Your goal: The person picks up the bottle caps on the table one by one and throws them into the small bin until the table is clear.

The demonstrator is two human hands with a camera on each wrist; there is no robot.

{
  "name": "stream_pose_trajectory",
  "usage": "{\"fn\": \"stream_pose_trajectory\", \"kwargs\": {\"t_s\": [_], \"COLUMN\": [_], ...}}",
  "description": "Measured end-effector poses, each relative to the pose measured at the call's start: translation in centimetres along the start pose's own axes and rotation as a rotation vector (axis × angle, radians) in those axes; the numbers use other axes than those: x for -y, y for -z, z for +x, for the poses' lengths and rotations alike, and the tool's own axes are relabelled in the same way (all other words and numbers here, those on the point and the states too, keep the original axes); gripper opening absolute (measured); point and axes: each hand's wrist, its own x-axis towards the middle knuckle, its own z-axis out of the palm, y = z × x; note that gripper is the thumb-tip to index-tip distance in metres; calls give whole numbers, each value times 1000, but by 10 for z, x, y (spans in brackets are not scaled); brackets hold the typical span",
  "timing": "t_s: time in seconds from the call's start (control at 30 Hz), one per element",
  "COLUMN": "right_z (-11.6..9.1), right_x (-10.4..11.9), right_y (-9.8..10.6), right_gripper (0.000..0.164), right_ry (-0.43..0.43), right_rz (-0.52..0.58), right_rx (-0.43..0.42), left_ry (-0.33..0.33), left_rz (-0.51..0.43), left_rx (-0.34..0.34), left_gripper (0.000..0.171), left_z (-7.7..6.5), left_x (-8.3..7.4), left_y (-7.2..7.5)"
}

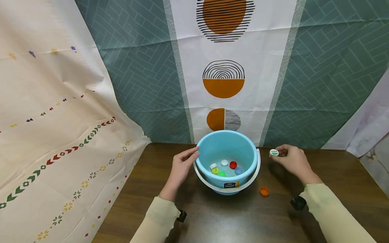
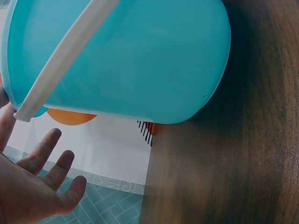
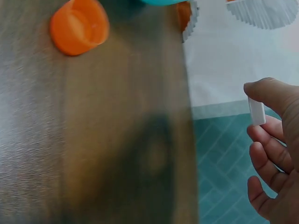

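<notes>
A light blue bucket (image 1: 226,182) with a white handle stands on the brown table, several small bottle caps lying inside it. At its left rim is my left hand (image 1: 182,165), thumb and index finger pinching the edge. The other fingers of that hand (image 2: 42,182) spread away from the bucket wall in the left wrist view. To the right of the bucket, my right hand (image 1: 293,160) pinches a white bottle cap (image 1: 274,152) with green print, held above the table. Edge-on in the right wrist view, the same cap (image 3: 256,112) sits between thumb and fingers.
An orange cap (image 1: 264,191) lies on the table (image 1: 228,222), just right of the bucket's front. Behind the table's far edge hangs a green and white patterned cloth (image 1: 139,74). A cream embroidered cloth (image 1: 60,135) drapes along the left side.
</notes>
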Motion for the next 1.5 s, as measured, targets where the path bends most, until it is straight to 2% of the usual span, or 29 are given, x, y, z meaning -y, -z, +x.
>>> {"fn": "stream_pose_trajectory", "kwargs": {"t_s": [0.23,0.47,0.73,1.23,1.5], "right_z": [5,8,17,24,23], "right_x": [18,42,70,120,142], "right_y": [10,20,25,22,16], "right_gripper": [49,52,48,52,47], "right_ry": [44,48,61,89,121], "right_rz": [16,34,57,129,147], "right_rx": [-73,-94,-124,-75,-52], "left_ry": [9,10,5,9,18], "left_rz": [4,4,6,10,4], "left_rx": [6,3,-10,-1,3], "left_gripper": [33,32,31,32,33], "left_z": [0,0,1,0,0], "left_x": [1,-1,-2,-2,-3], "left_y": [0,0,-1,0,0]}}
